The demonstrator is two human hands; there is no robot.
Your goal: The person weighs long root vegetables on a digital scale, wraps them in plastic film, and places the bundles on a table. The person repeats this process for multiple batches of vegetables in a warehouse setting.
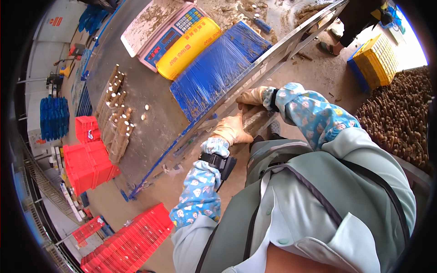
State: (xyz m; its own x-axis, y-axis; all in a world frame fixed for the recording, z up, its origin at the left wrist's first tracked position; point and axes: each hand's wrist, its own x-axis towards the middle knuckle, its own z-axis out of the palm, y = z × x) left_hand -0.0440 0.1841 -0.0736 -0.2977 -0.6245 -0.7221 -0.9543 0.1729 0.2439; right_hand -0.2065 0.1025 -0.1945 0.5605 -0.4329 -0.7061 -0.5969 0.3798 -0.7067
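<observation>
While left hand (231, 130) and right hand (253, 96) curl around a brown bundle (255, 119) by the near edge of the worktop (154, 132), bare space left, blue slab (223, 68) along that edge, red lettering on yellow roll (189, 49).

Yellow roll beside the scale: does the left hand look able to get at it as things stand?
Probably not directly: the left hand is at a brown bundle, and the blue slab lies between it and the yellow roll.
</observation>
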